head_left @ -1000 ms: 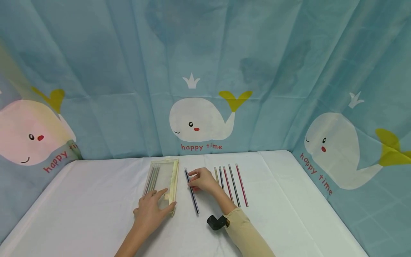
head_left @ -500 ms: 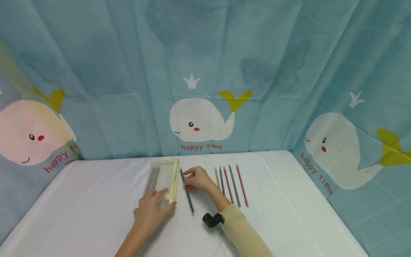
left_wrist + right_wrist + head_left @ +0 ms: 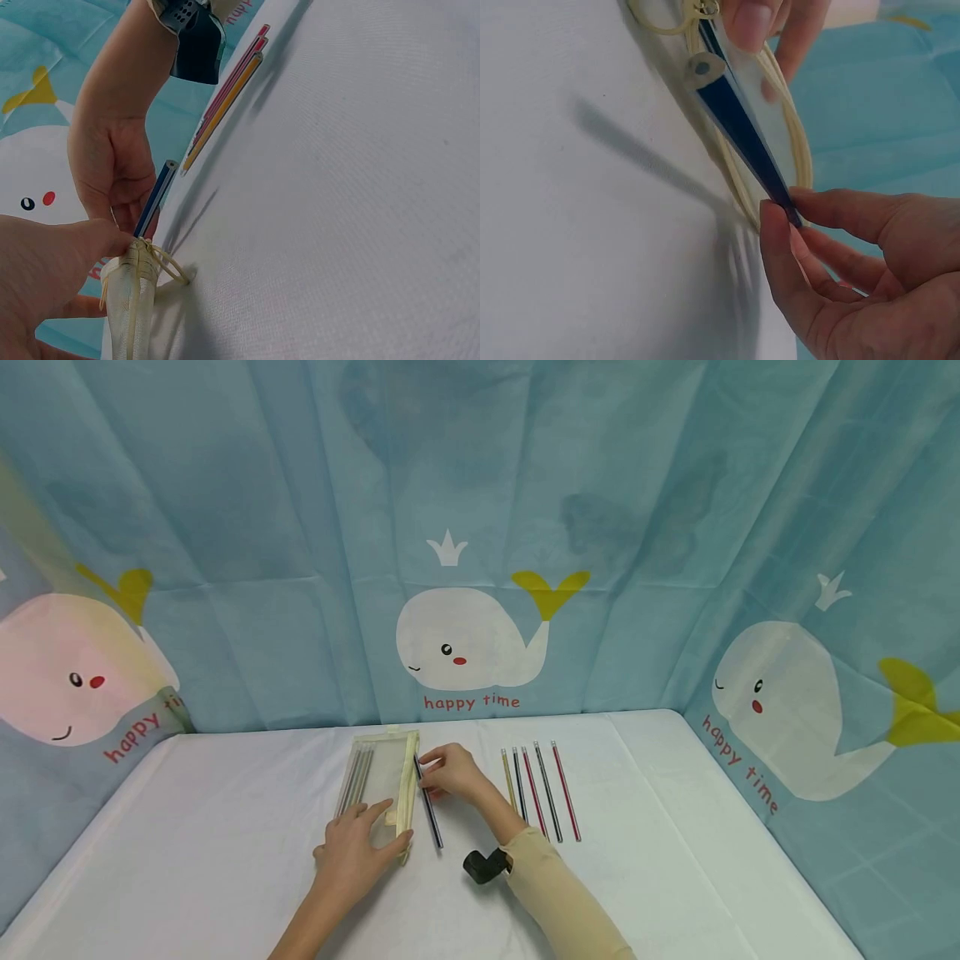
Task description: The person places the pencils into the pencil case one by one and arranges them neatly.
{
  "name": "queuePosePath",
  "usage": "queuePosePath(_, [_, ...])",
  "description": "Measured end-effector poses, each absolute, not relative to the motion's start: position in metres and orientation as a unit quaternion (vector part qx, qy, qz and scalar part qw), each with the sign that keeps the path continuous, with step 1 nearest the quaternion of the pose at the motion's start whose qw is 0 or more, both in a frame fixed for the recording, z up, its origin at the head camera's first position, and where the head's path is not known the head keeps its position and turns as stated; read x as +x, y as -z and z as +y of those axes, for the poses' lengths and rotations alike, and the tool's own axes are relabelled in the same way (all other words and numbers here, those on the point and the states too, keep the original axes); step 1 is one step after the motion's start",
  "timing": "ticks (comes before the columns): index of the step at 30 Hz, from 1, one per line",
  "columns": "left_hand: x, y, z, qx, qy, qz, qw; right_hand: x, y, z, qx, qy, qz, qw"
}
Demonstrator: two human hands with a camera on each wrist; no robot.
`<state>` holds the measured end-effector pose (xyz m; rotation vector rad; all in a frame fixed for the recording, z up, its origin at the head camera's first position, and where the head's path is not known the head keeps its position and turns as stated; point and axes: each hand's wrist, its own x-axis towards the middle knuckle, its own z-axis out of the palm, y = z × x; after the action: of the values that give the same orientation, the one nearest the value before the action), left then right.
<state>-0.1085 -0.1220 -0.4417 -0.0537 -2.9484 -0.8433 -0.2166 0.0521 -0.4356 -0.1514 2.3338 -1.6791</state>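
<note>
A pale, see-through zip pencil pouch (image 3: 386, 767) lies on the white cloth, with several pencils (image 3: 356, 782) visible along its left side. Spread over its near end, my left hand (image 3: 356, 845) holds the pouch between thumb and fingers. My right hand (image 3: 454, 775) pinches a dark blue pencil (image 3: 432, 820) near its far end. That pencil slants along the pouch's right, zipped edge. In the right wrist view its flat near end (image 3: 705, 69) points towards the camera, and the cream edging (image 3: 801, 154) lies behind it. Whether the pencil touches the pouch I cannot tell.
Right of my right hand, several pencils lie in a spaced row, among them a yellow one (image 3: 509, 773), a dark one (image 3: 548, 793) and a red one (image 3: 566, 793). A blue whale-print curtain (image 3: 637, 652) stands behind the white-covered table (image 3: 675, 860).
My right hand has moved left with the blue pencil, from a gap beside the pouch up to its right edge. The left hand and the pouch have stayed put.
</note>
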Motion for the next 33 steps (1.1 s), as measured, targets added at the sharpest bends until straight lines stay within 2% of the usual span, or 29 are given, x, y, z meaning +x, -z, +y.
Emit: queuePosePath(33, [-0.109, 0.442, -0.123, -0.017, 0.290, -0.956, 0.038, -0.231, 0.444, 0.030, -0.019, 0.627, 0.769, 0.122])
